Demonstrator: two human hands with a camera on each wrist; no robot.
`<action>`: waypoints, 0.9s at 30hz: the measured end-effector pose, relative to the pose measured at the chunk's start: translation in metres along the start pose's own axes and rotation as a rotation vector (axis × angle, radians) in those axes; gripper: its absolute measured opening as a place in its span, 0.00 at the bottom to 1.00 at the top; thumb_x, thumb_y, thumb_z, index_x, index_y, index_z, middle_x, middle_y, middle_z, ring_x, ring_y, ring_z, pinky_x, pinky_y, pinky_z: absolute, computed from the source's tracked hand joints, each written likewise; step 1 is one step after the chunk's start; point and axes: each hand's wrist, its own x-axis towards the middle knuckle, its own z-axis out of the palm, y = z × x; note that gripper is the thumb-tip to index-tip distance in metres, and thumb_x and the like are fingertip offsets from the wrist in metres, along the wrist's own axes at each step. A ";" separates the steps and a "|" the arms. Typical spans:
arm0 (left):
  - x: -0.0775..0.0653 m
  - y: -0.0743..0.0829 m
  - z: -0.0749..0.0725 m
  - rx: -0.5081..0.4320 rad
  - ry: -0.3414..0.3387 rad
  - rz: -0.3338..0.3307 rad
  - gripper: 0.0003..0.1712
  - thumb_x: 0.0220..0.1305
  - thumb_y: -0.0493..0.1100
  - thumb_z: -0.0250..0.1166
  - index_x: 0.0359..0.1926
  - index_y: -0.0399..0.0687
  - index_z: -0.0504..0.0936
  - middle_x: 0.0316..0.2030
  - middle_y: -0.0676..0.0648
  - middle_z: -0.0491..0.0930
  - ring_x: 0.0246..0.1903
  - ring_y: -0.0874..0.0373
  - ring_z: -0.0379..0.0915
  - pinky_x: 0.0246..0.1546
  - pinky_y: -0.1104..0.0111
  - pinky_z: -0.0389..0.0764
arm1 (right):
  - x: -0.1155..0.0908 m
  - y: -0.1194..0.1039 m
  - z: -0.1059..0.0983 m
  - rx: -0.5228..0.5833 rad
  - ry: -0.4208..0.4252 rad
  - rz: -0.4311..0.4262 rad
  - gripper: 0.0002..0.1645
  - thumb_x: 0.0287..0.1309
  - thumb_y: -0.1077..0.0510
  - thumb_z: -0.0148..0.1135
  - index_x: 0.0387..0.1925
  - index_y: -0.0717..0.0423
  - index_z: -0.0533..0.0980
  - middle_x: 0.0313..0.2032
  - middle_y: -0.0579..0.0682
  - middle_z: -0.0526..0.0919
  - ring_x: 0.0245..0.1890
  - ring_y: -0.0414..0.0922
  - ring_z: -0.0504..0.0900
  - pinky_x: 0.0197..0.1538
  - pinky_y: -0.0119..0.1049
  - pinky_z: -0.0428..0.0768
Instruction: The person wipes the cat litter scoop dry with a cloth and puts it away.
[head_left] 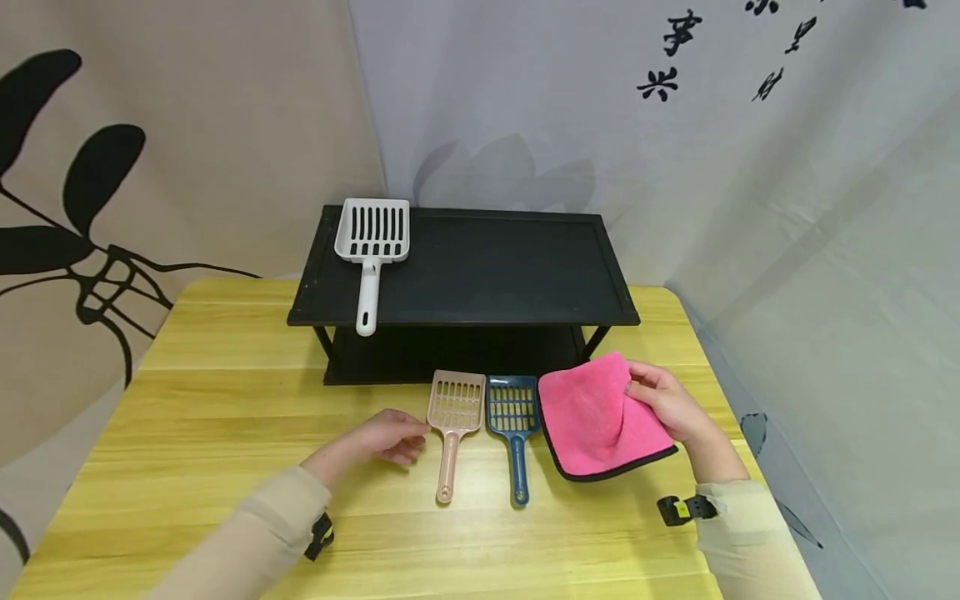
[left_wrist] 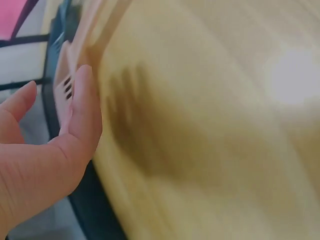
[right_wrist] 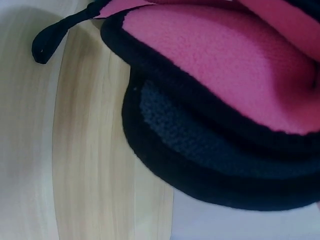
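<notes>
Black characters (head_left: 657, 85) (one reads 兴) on pale cloth (head_left: 495, 92).

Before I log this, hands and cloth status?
Right hand grips pink cloth. Left hand beside beige scoop, contact unclear. Blue scoop between beige scoop and pink cloth.

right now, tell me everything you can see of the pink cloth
The pink cloth looks soft and fluffy, with a black border; the right wrist view shows a dark bluish layer beneath the pink and a small black loop. Creased, it is pinched by the right hand at its right side. It sits right of the blue litter scoop, near the black rack's front right corner; whether it touches the scoop is unclear.
</notes>
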 end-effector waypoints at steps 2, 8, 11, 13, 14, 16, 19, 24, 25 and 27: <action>0.002 -0.005 0.006 -0.008 0.000 -0.005 0.21 0.67 0.42 0.54 0.48 0.23 0.71 0.28 0.47 0.77 0.24 0.64 0.75 0.32 0.68 0.83 | 0.000 0.000 0.000 0.002 -0.002 -0.001 0.22 0.69 0.64 0.42 0.48 0.35 0.75 0.40 0.36 0.80 0.33 0.34 0.80 0.37 0.27 0.80; 0.008 -0.012 0.026 -0.059 0.021 -0.039 0.21 0.67 0.40 0.53 0.50 0.22 0.71 0.30 0.45 0.78 0.24 0.64 0.75 0.32 0.68 0.83 | 0.001 -0.001 0.005 0.015 -0.007 -0.011 0.23 0.69 0.65 0.42 0.48 0.35 0.75 0.41 0.37 0.80 0.34 0.34 0.81 0.38 0.27 0.80; 0.011 -0.015 0.032 -0.075 0.008 -0.053 0.21 0.67 0.41 0.53 0.50 0.24 0.72 0.30 0.46 0.78 0.25 0.63 0.76 0.31 0.69 0.83 | 0.002 -0.001 0.008 0.023 -0.010 -0.013 0.22 0.68 0.65 0.42 0.48 0.36 0.75 0.41 0.37 0.79 0.34 0.34 0.81 0.38 0.27 0.80; 0.013 -0.016 0.034 -0.076 -0.012 -0.057 0.20 0.66 0.42 0.53 0.50 0.27 0.73 0.29 0.47 0.78 0.26 0.64 0.76 0.29 0.70 0.82 | 0.004 -0.001 0.009 0.021 -0.005 -0.009 0.22 0.68 0.65 0.43 0.48 0.35 0.75 0.41 0.37 0.79 0.35 0.34 0.81 0.38 0.27 0.80; 0.013 -0.017 0.034 -0.081 -0.023 -0.062 0.19 0.66 0.42 0.53 0.48 0.29 0.74 0.29 0.48 0.77 0.26 0.64 0.76 0.29 0.70 0.82 | 0.004 -0.001 0.010 0.015 0.001 -0.003 0.22 0.68 0.65 0.43 0.48 0.35 0.74 0.41 0.37 0.79 0.35 0.34 0.81 0.38 0.28 0.80; 0.013 -0.018 0.034 -0.091 -0.045 -0.063 0.16 0.66 0.42 0.53 0.46 0.32 0.74 0.27 0.49 0.77 0.25 0.64 0.76 0.28 0.71 0.81 | 0.005 -0.001 0.011 -0.004 0.015 0.007 0.23 0.68 0.66 0.43 0.49 0.33 0.73 0.42 0.36 0.78 0.36 0.34 0.80 0.39 0.28 0.80; 0.011 -0.020 0.031 -0.106 -0.065 -0.046 0.14 0.66 0.41 0.53 0.45 0.33 0.72 0.26 0.50 0.76 0.25 0.64 0.75 0.27 0.71 0.80 | 0.005 -0.001 0.012 -0.035 0.036 0.025 0.25 0.67 0.66 0.43 0.53 0.32 0.70 0.44 0.36 0.77 0.37 0.35 0.79 0.39 0.29 0.80; 0.003 -0.020 0.021 -0.127 -0.098 -0.003 0.20 0.70 0.37 0.47 0.58 0.29 0.63 0.29 0.47 0.74 0.25 0.62 0.75 0.27 0.70 0.80 | 0.004 -0.002 0.010 -0.001 0.009 0.040 0.29 0.67 0.67 0.41 0.65 0.38 0.61 0.48 0.37 0.75 0.38 0.38 0.80 0.39 0.31 0.81; 0.001 -0.019 0.018 -0.124 -0.111 0.003 0.22 0.70 0.37 0.46 0.61 0.29 0.60 0.30 0.46 0.74 0.25 0.61 0.74 0.27 0.71 0.80 | 0.004 -0.002 0.010 0.016 -0.009 0.040 0.31 0.67 0.67 0.41 0.67 0.41 0.59 0.48 0.38 0.75 0.39 0.38 0.80 0.40 0.31 0.81; -0.004 -0.018 0.011 -0.118 -0.145 0.015 0.26 0.71 0.36 0.43 0.66 0.28 0.54 0.33 0.43 0.72 0.25 0.61 0.73 0.28 0.71 0.79 | 0.003 -0.002 0.009 0.059 -0.048 0.041 0.33 0.66 0.69 0.39 0.69 0.44 0.56 0.50 0.38 0.74 0.40 0.37 0.79 0.41 0.31 0.81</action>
